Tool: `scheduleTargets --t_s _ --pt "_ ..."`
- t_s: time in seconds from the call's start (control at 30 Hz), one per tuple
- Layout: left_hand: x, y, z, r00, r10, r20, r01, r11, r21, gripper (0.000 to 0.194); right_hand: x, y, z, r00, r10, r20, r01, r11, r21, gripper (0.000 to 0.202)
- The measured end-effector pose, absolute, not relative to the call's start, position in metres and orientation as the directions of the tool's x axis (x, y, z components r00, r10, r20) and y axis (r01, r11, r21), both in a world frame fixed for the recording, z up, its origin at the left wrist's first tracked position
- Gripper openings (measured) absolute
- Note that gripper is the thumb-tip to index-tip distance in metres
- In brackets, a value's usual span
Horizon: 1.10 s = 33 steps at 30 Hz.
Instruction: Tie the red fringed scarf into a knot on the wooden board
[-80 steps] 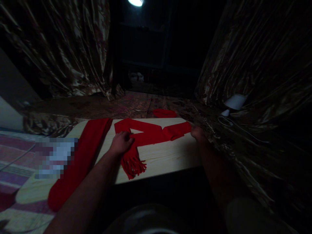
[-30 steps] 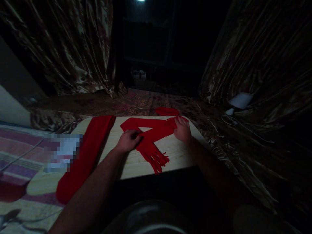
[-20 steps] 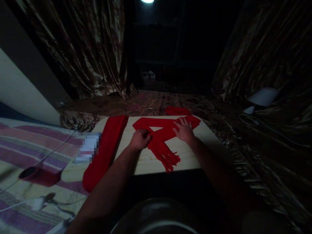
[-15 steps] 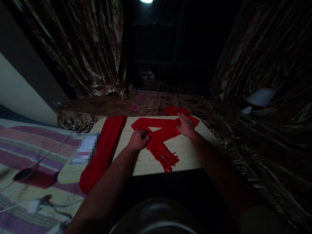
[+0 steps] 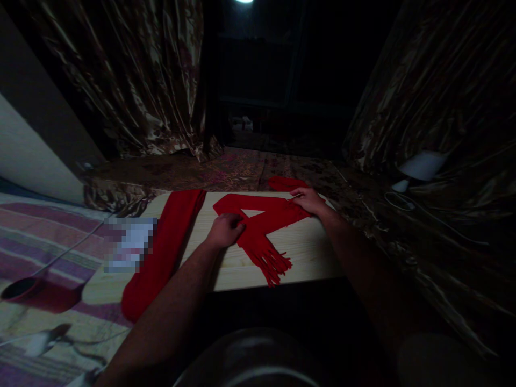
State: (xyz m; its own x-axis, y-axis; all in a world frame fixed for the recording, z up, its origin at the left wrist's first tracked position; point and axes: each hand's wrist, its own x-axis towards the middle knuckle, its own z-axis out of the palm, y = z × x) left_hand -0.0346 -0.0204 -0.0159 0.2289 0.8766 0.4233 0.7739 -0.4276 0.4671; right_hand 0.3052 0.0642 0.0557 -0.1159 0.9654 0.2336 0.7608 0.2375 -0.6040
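A red scarf [image 5: 264,228] with a fringed end lies bent over itself on a light wooden board [image 5: 237,271]. The fringe points toward me, and a small gap between the folds shows bare wood. My left hand [image 5: 227,230] rests at the scarf's left edge, its fingers curled and closed on the fabric. At the far right of the scarf, my right hand [image 5: 311,201] has its fingers closed on the cloth near the board's back edge; its fingertips partly hide the fabric. More red fabric [image 5: 284,184] hangs past the back edge behind that hand.
A long folded red cloth [image 5: 167,247] lies across the board's left side, beside a pixelated pale item [image 5: 131,244]. Left on the striped bedding are a red cup-like container [image 5: 44,294] and a white plug [image 5: 38,344]. A white lamp [image 5: 423,165] stands at right.
My right hand has gone from lying spread over the scarf to gripping it, with its fingers now pointing left. My left hand stays at the scarf's edge. The view has shifted slightly.
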Motion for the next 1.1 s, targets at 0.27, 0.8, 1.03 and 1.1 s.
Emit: scheduleTargets --t_s 0.27,0.8,1.03,1.1 --pt "-0.035 -0.019 -0.018 0.235 0.876 0.42 0.781 -0.428 0.455 0.038 0.314 0.08 0.049 -0.043 0.964 0.261 0.908 0.146 -0.393 0.035" --pt "-0.034 -0.022 -0.013 0.233 0.888 0.396 0.778 -0.415 0.471 0.04 0.31 0.062 0.046 -0.32 0.947 0.0 0.943 0.318 0.1 0.063" --pt "-0.035 -0.02 -0.016 0.234 0.877 0.42 0.777 -0.428 0.462 0.038 0.322 0.041 0.061 -0.342 0.93 0.134 0.936 0.325 0.136 0.03" --pt "-0.036 -0.019 -0.018 0.227 0.875 0.428 0.78 -0.426 0.458 0.038 0.331 0.034 0.067 -0.335 0.92 0.203 0.939 0.31 0.148 0.032"
